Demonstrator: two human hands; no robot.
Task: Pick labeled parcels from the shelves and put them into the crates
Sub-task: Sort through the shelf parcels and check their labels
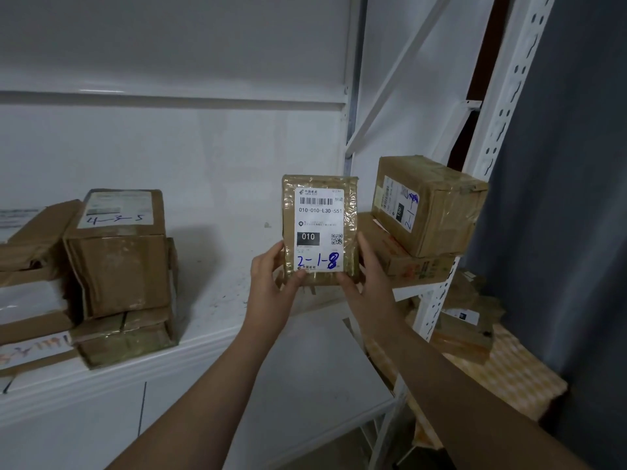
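Observation:
A small taped brown parcel (320, 212) stands upright in front of me, its white label facing me with "2-1-8" written in blue. My left hand (271, 279) grips its lower left edge, thumb on the label's bottom. My right hand (368, 276) holds its lower right edge. The parcel is lifted just above the white shelf (217, 293). No crate is in view.
Two stacked cardboard boxes (427, 205) sit at the shelf's right end by the white perforated upright (502, 106). A pile of boxes, one marked "4-3-5" (117, 252), fills the left. More parcels (468, 320) lie lower right. A dark curtain (570, 198) hangs right.

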